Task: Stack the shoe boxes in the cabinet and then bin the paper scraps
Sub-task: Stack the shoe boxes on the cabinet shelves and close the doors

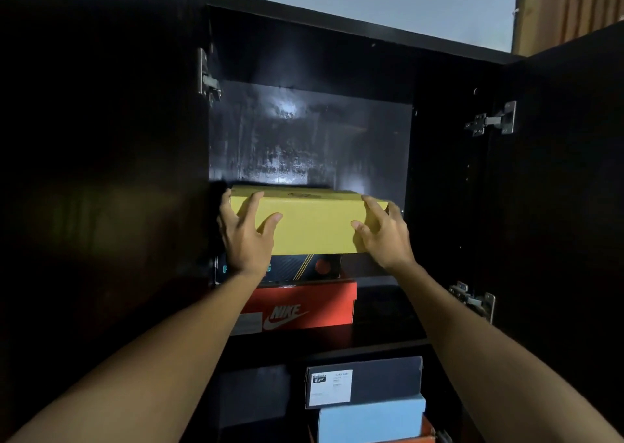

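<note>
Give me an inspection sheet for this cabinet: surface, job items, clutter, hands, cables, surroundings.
Surface: dark upper shelf of the cabinet, doors open.
Job's things: yellow box on top of a dark box, which sits on a red Nike box; on the lower shelf, a navy box over a light blue box.
Clutter: no paper scraps seen.
Hands: left hand and right hand hold the yellow box at its ends.
Cables: nothing seen.
Surroundings: metal hinges, pale wall above, curtain top right.
</note>
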